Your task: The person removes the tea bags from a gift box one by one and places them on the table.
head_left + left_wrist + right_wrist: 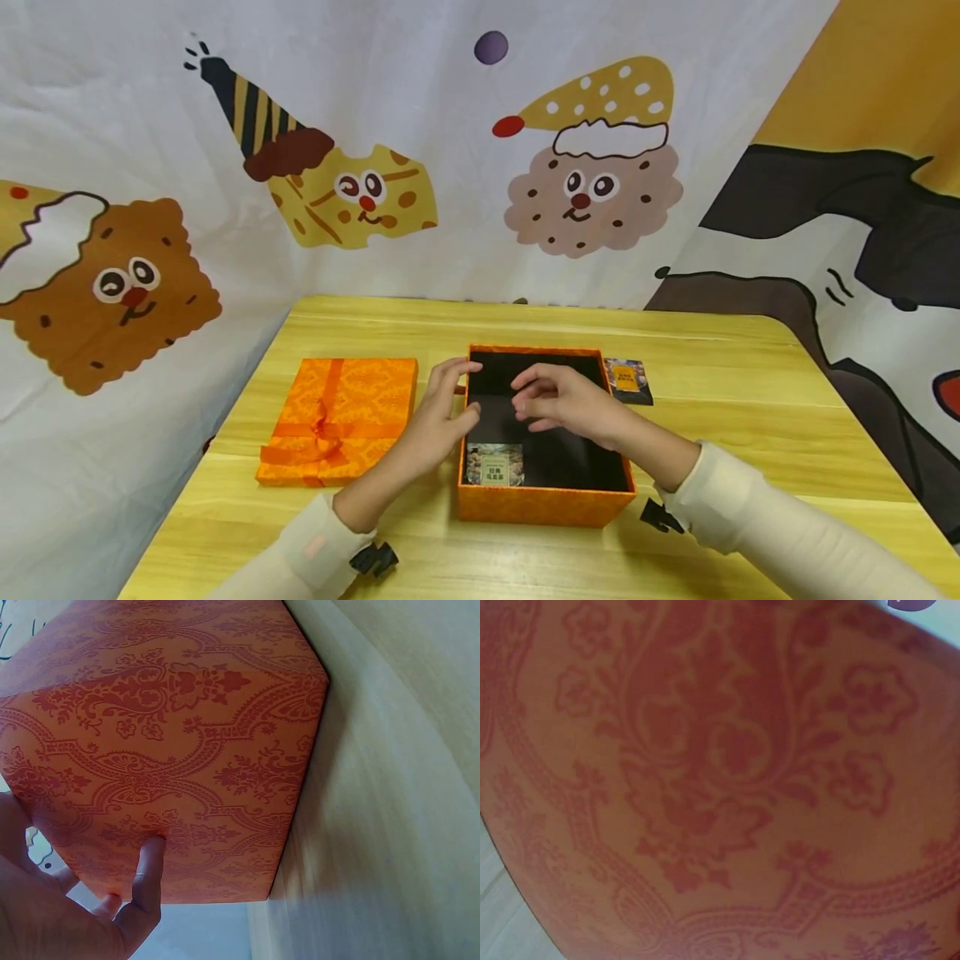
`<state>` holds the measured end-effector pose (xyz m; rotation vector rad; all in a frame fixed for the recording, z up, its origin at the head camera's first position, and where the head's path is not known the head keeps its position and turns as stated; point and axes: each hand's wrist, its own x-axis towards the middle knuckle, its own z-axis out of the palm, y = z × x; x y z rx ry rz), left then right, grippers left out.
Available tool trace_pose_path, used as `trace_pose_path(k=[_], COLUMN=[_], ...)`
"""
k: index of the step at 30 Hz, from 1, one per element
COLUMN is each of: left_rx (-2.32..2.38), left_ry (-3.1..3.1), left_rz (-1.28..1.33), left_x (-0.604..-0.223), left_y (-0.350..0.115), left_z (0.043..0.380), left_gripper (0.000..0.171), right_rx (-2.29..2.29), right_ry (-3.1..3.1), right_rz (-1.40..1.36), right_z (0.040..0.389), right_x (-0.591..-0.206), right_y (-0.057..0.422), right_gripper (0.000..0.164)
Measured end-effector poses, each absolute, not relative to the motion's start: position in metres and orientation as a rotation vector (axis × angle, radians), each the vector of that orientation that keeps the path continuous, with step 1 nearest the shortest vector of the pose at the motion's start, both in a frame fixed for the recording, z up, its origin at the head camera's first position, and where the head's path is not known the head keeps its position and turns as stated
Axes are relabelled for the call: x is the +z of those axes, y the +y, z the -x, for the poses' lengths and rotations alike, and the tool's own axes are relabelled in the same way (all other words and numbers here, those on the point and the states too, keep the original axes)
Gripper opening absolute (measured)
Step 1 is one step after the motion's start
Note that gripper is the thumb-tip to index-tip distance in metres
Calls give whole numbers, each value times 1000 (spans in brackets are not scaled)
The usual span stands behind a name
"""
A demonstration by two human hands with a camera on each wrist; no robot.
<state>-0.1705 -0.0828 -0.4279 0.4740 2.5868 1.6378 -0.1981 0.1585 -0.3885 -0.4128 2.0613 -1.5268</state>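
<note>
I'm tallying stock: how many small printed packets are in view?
2: one packet inside the open orange box, at its near left corner; another packet on the table, beside the box's far right part. Others may be hidden.

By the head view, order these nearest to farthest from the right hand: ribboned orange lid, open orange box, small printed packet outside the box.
1. Open orange box: directly beneath the right hand.
2. Small printed packet: just right of the box, near its far corner.
3. Ribboned orange lid: left of the box, farthest.
</note>
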Motion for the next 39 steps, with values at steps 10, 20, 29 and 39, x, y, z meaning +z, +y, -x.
trace_pose_path(k=[10, 20, 29, 39], left_rx=[1627, 1644, 1639, 1643], left_ry=[2588, 2590, 2592, 2604], left_rz=[-472, -496, -488, -498], left_x=[-429, -428, -427, -428], left_y=[-83, -82, -82, -82], left_z=[170, 170, 169, 170], left_gripper=[57, 57, 56, 56], right_rx=[-1135, -942, -825, -965], right_ry=[2103, 2056, 2116, 2070], right_rz=[546, 669, 752, 773], right_z=[195, 191, 191, 193], right_x=[-395, -396, -391, -395], right_y=[152, 151, 150, 152], right_gripper=[49, 54, 50, 20])
